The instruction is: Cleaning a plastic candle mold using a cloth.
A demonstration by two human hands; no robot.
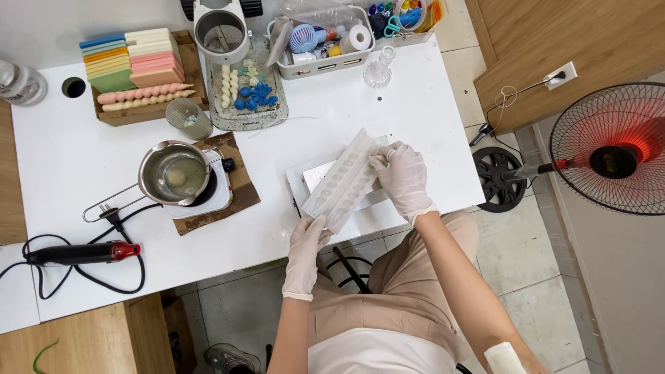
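Far left, a clear bottle (21, 83) is cut off by the frame edge, and a black heat gun with a red tip (83, 253) lies on the white table (69, 159), its cord looping off the near edge. Next, a tray of stacked pastel slabs (135, 59) with twisted candles in front, then a steel pouring pot (173, 173) on a small white hotplate (208, 197); what sits in the pot is pale and hard to make out. Behind it, a mat of blue and cream shapes (248, 93) and a white basket of odds and ends (325, 41), too cluttered to name. Now my left hand (305, 249), gloved, fingers curled around the near end of the long clear mould (344, 181), which slants over the table's front edge. My right hand (402, 176), gloved too, pinches its far side, fingers bent. Whatever flat thing lies beneath the mould is mostly hidden. Far right, a floor fan (613, 159) is cropped.
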